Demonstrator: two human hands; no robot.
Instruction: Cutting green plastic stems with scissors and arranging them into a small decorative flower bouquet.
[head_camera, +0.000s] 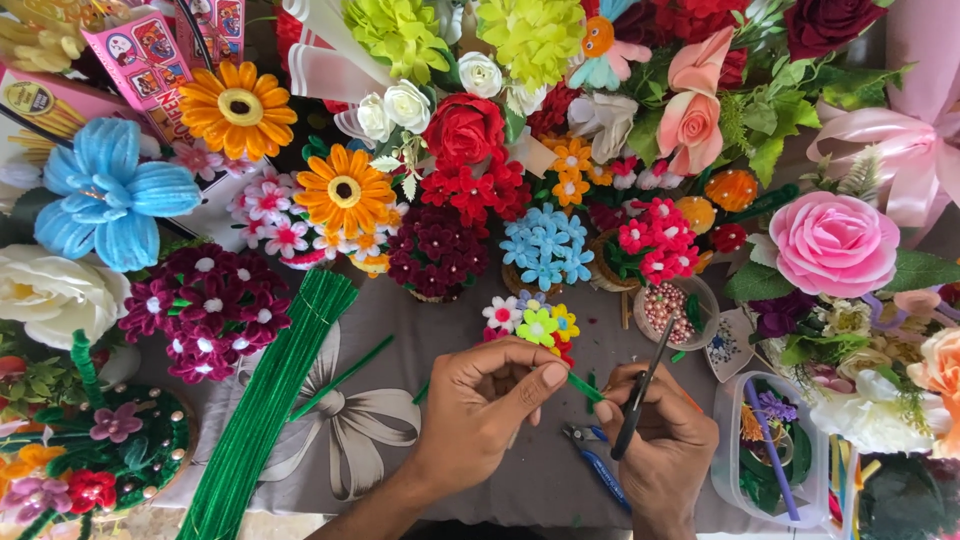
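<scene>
1. Your left hand (480, 405) has its fingers pinched on a short green pipe-cleaner stem (586, 388), held above the cloth-covered surface (530, 480) just below the small multicoloured flower cluster (532, 325).
2. Your right hand (665, 440) has its fingers closed around black scissors (640, 395), the blades pointing up and away, close beside the stem.
3. Risk: the blades sit right next to your left thumb, so a hurried snip could nick it.
4. Risk: the stem is short and held only at its tip; I judge it could spring away when cut and vanish among the flowers.
5. Risk: the bead bowl (668, 305) stands just beyond the scissor tips and could be knocked.
6. Count: one pair of scissors, one blue-handled pliers (595, 455), one bundle of long green pipe cleaners (265, 400), two orange daisies (240, 108), one large blue flower (110, 195).
</scene>
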